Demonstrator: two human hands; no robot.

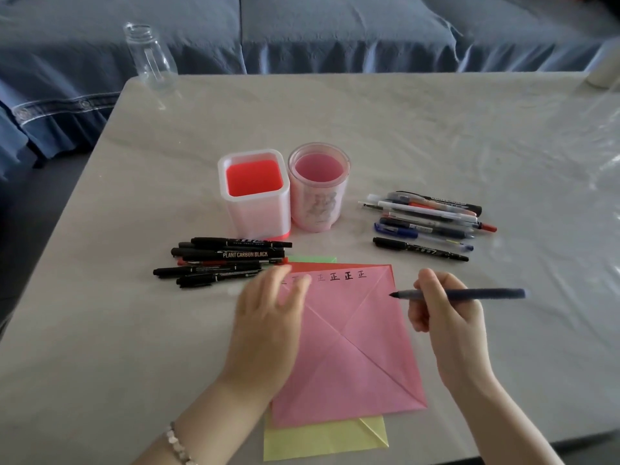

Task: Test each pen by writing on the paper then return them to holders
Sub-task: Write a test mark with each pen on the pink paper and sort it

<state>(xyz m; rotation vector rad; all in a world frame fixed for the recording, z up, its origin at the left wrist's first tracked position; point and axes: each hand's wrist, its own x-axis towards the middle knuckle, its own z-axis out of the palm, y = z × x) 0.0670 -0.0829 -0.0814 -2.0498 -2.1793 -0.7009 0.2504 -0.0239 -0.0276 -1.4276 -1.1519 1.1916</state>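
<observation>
Right hand (446,317) fingers closed around dark pen (469,293), tip beside pink paper (349,344); left hand (268,327) spread flat, empty, on it (holders empty).

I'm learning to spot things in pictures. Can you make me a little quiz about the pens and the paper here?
1. True or false: the square holder and the round holder both have pens standing in them.
2. Which hand holds the dark pen? A) left hand B) right hand
3. Fill in: the written marks sit along the ___ edge of the pink paper.

Key
1. False. Both look empty; the pens lie on the table in a left pile and a right pile.
2. B. The left hand rests open on the paper.
3. Far (top) edge.
</observation>
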